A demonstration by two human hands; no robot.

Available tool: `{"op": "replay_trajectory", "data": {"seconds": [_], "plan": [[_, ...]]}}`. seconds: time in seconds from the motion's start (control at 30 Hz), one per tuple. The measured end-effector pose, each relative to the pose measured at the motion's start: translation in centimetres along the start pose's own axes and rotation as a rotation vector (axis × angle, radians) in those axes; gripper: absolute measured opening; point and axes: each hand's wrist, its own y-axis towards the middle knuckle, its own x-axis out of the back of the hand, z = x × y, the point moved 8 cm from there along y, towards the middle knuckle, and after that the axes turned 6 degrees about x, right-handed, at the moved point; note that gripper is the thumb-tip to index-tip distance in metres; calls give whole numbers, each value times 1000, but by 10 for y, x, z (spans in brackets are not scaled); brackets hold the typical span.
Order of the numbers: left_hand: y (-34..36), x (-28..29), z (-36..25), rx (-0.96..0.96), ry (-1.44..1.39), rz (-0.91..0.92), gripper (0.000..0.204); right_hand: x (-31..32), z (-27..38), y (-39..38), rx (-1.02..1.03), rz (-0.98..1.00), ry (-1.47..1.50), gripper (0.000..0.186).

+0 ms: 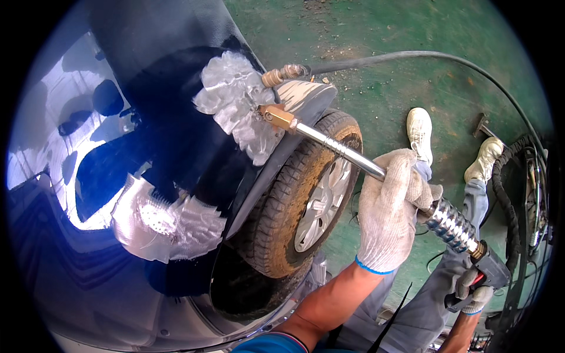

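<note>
My left hand (388, 206), in a white knit glove with a blue cuff, is closed around the shaft of a dent puller gun (341, 150). My right hand (477, 294), gloved too, grips its black pistol handle, where a red trigger shows. A heavy spring (450, 226) sits between the two hands. The gun's brass tip (279, 117) meets a ground-bare metal patch (232, 97) on the dark blue car panel (165, 106). Just above the tip, a brass cable fitting (276, 76) rests against the panel edge. What lies inside my left fist is hidden.
A second bare metal patch (168, 223) is nearer to me. Beside the panel edge stands the car's wheel (323, 200). A thick cable (400, 56) arcs over the green floor (365, 106) to equipment (532, 206) at the right. A hammer (485, 126) lies by my shoe (485, 157).
</note>
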Motion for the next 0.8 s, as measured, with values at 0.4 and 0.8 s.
{"op": "replay_trajectory", "data": {"seconds": [0.4,0.8], "plan": [[1,0,-1,5,22,44,26,4,-1,-5,44,23,3,39],[0,1,0,17,-9,41,27,1,0,-3,10,37,23,35]]}}
